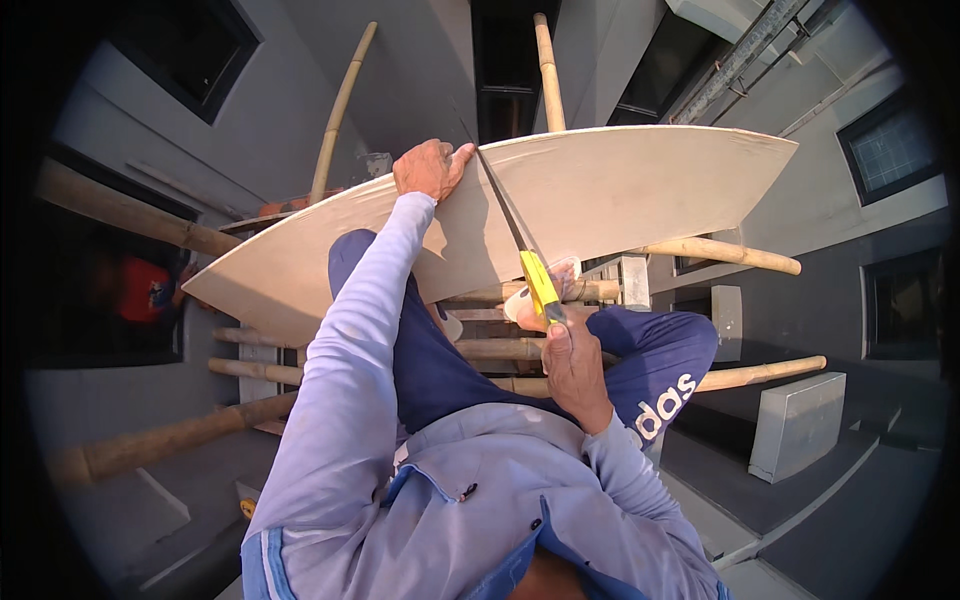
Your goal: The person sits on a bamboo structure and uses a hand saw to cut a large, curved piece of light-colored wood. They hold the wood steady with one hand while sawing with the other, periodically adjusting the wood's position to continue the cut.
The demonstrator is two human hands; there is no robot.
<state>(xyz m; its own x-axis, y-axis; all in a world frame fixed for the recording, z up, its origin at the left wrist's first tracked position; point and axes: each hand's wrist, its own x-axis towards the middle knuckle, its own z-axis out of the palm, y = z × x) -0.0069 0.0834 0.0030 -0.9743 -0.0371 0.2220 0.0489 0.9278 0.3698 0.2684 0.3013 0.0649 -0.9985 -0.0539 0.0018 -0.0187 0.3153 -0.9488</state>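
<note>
Gripping the rear of the yellow handle, my right hand closes around the hand saw in front of my body. The wrist lines up roughly with the blade, an arrangement that likely aids directional control. My right knee, in navy trousers, is bent outward, leaving room for the right forearm between the legs.

A foot in pale footwear shows between the handle and the bamboo poles below; these poles run crosswise and appear to serve as footing. My left knee overlaps the pale board; whether it presses on the board, I cannot tell.

The board lies across the view beyond my feet, with the narrow, dark blade passing over it to its far edge. At that edge my left hand bears on the board, thumb side just beside the blade, presumably to steady the sheet. The fingers are partly hidden, so their full grip cannot be confirmed.

Beyond the board, two bamboo uprights stand before grey walls. Farther left, a person in a red top shows at a dark opening.
</note>
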